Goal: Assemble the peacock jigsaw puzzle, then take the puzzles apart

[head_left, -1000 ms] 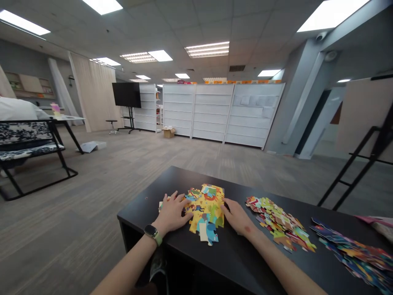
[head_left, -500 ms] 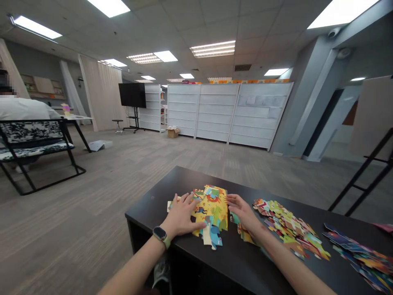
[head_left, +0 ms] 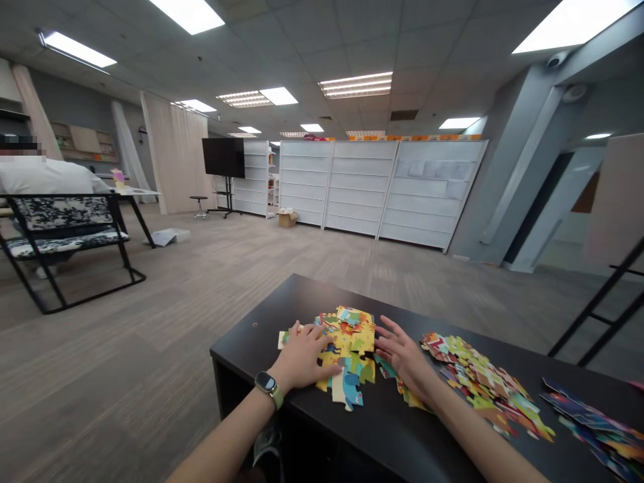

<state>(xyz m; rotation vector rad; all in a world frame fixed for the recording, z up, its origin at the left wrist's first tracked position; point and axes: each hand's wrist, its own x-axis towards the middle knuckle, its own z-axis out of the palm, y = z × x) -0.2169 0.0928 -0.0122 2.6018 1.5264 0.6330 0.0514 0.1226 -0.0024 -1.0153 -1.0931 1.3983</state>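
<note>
Joined yellow jigsaw pieces (head_left: 356, 342) lie on the black table (head_left: 272, 315), with a blue-and-cream elephant piece (head_left: 347, 389) at their near end. Across their left side rests my left hand (head_left: 304, 355), fingers spread and palm down; it covers some pieces. My right hand (head_left: 402, 352) is at the right edge of the yellow pieces, its fingers apart and nothing visible in its grasp. Partly under that hand are several loose jigsaw pieces (head_left: 386, 367), some hidden by the palm and wrist. Another piece (head_left: 282, 339) shows left of my left fingers.
To the right lies a heap of mixed jigsaw pieces (head_left: 483, 376), and beyond it a stack of dark blue and orange pieces (head_left: 594, 422). A person (head_left: 50, 176) sits in a patterned chair (head_left: 65, 211) at far left. White shelving (head_left: 357, 188) stands behind.
My right fingers have spread and lifted slightly from the edge of the yellow pieces. A gap shows between upper and lower yellow pieces. My left hand stays on the left side.
</note>
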